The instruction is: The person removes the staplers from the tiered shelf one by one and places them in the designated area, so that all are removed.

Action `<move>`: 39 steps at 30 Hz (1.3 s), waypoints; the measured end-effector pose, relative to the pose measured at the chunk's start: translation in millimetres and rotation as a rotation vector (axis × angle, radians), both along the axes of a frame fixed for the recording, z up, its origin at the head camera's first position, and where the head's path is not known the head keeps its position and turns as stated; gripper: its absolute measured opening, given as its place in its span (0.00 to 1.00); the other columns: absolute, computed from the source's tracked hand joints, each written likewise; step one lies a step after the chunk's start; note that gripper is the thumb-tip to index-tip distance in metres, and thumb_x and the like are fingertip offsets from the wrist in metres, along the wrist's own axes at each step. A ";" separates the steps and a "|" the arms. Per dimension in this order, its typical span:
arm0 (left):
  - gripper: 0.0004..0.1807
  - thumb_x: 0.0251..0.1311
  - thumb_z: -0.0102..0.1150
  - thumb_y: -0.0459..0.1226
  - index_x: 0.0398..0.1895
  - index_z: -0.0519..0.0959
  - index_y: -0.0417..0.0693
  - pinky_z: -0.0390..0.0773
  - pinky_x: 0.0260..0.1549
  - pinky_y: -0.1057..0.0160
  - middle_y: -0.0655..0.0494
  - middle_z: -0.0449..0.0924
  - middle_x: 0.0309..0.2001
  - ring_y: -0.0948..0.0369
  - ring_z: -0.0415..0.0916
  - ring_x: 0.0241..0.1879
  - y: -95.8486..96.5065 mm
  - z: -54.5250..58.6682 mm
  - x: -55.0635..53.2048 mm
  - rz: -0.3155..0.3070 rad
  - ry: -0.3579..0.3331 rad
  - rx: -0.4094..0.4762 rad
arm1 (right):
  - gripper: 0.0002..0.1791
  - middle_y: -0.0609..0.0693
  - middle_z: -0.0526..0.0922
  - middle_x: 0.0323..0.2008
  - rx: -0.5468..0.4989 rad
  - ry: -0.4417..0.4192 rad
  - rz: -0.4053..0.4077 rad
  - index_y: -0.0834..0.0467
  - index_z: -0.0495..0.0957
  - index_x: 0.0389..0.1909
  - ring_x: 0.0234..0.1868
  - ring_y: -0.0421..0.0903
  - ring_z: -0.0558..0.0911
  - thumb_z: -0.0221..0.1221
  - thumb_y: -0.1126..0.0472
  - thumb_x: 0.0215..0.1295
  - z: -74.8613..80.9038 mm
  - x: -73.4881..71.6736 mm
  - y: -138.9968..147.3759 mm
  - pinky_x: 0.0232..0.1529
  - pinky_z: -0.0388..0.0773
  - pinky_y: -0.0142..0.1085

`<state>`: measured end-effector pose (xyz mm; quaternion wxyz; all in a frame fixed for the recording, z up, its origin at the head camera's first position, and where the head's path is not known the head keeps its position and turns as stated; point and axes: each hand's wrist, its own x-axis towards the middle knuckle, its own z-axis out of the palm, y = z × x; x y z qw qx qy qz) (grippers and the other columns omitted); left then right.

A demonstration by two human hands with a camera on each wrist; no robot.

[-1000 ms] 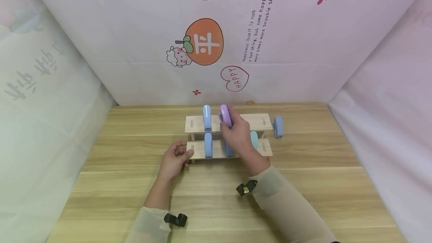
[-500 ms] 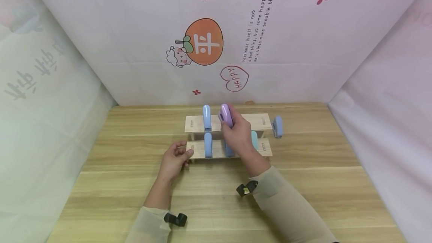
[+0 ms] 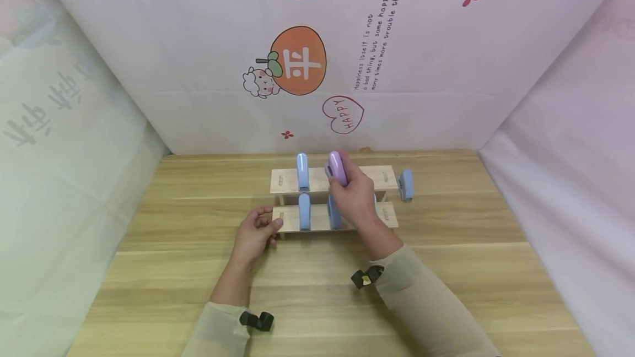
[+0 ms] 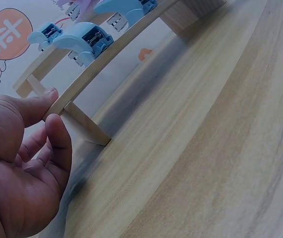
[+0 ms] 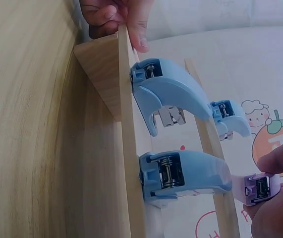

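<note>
My left hand (image 3: 253,238) pinches the left end of the front wooden shelf (image 3: 317,219) between thumb and fingers, seen closely in the left wrist view. With my right hand (image 3: 356,197) I grip a small purple stapler (image 3: 337,167) at the back wooden shelf (image 3: 376,178); whether it touches the board cannot be told. Left of it on that shelf stands a blue stapler (image 3: 302,172). Two blue staplers sit on the front shelf, a left one (image 5: 168,87) and a middle one (image 5: 196,171). My right hand and wrist almost wholly hide a mint stapler.
Another blue stapler (image 3: 405,185) is on the wood-grain table (image 3: 307,291), just off the back shelf's right end. Behind the shelves rises a white printed backdrop (image 3: 421,114), with pale cloth at both sides.
The purple stapler and my right hand have shifted slightly right along the back shelf, covering more of the mint stapler. My left hand keeps its grip on the front shelf.
</note>
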<state>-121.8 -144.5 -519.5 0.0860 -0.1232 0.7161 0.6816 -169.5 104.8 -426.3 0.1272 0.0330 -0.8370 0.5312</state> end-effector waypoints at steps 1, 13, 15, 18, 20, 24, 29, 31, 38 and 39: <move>0.30 0.65 0.73 0.39 0.68 0.73 0.46 0.84 0.30 0.62 0.47 0.78 0.46 0.58 0.76 0.32 0.3 2.2 0.6 -0.002 -0.003 -0.005 | 0.35 0.59 0.74 0.70 -0.002 -0.004 -0.001 0.57 0.67 0.76 0.67 0.55 0.76 0.61 0.67 0.68 0.3 0.3 0.5 0.65 0.76 0.51; 0.30 0.67 0.69 0.36 0.69 0.71 0.41 0.84 0.32 0.61 0.46 0.76 0.46 0.58 0.76 0.33 4.6 21.9 7.9 -0.030 -0.017 -0.007 | 0.35 0.58 0.73 0.70 0.017 -0.034 -0.047 0.57 0.67 0.76 0.69 0.55 0.75 0.61 0.67 0.68 -0.1 -0.5 9.1 0.66 0.74 0.50; 0.31 0.67 0.70 0.37 0.70 0.71 0.42 0.84 0.31 0.62 0.47 0.77 0.46 0.58 0.76 0.32 3.1 12.9 4.9 -0.026 -0.012 -0.005 | 0.35 0.59 0.74 0.70 0.020 -0.038 -0.055 0.57 0.67 0.76 0.68 0.55 0.75 0.61 0.66 0.69 0.6 -0.8 11.2 0.66 0.75 0.50; 0.32 0.65 0.72 0.39 0.70 0.71 0.44 0.84 0.30 0.63 0.48 0.77 0.46 0.59 0.76 0.32 0.5 0.5 1.3 -0.019 -0.004 -0.001 | 0.35 0.59 0.74 0.70 0.027 -0.029 -0.065 0.56 0.67 0.76 0.67 0.55 0.76 0.61 0.66 0.68 1.0 -1.6 14.9 0.65 0.76 0.50; 0.32 0.64 0.73 0.40 0.69 0.72 0.45 0.83 0.29 0.63 0.48 0.77 0.46 0.58 0.76 0.31 -0.2 -3.5 0.5 -0.012 0.004 0.006 | 0.35 0.58 0.75 0.69 0.031 -0.014 -0.070 0.55 0.68 0.76 0.66 0.55 0.77 0.61 0.66 0.68 0.9 -2.3 17.4 0.64 0.77 0.51; 0.30 0.62 0.75 0.42 0.66 0.74 0.49 0.83 0.28 0.64 0.47 0.78 0.45 0.57 0.77 0.31 -0.7 -6.3 0.6 -0.004 0.020 0.007 | 0.35 0.58 0.76 0.68 0.031 0.016 -0.081 0.54 0.69 0.76 0.65 0.54 0.78 0.61 0.66 0.67 0.3 -3.8 21.9 0.63 0.77 0.51; 0.30 0.64 0.73 0.39 0.67 0.73 0.44 0.84 0.29 0.63 0.46 0.78 0.45 0.57 0.77 0.31 1.8 8.9 4.6 -0.017 0.022 -0.004 | 0.35 0.58 0.76 0.69 0.020 0.012 -0.088 0.55 0.69 0.76 0.66 0.54 0.77 0.61 0.66 0.67 0.8 -3.8 26.4 0.65 0.76 0.51; 0.30 0.66 0.71 0.38 0.68 0.72 0.42 0.84 0.30 0.62 0.45 0.78 0.45 0.56 0.77 0.31 2.6 13.0 4.9 -0.020 0.008 -0.009 | 0.34 0.58 0.75 0.69 0.007 0.006 -0.090 0.56 0.69 0.75 0.66 0.54 0.77 0.61 0.67 0.67 1.8 -3.6 28.1 0.66 0.75 0.51; 0.31 0.64 0.73 0.40 0.68 0.73 0.46 0.83 0.29 0.63 0.47 0.78 0.45 0.58 0.76 0.30 0.7 -4.1 -0.8 -0.005 0.004 -0.008 | 0.35 0.56 0.73 0.71 0.010 -0.018 -0.113 0.54 0.67 0.77 0.68 0.54 0.76 0.62 0.66 0.68 3.7 -3.3 34.4 0.67 0.74 0.52; 0.31 0.64 0.73 0.41 0.68 0.73 0.46 0.83 0.29 0.64 0.47 0.78 0.45 0.58 0.76 0.30 0.7 -4.7 -0.9 -0.005 0.008 -0.007 | 0.36 0.56 0.73 0.71 0.007 -0.013 -0.117 0.54 0.67 0.77 0.68 0.53 0.76 0.62 0.66 0.68 3.3 -3.6 35.4 0.66 0.74 0.51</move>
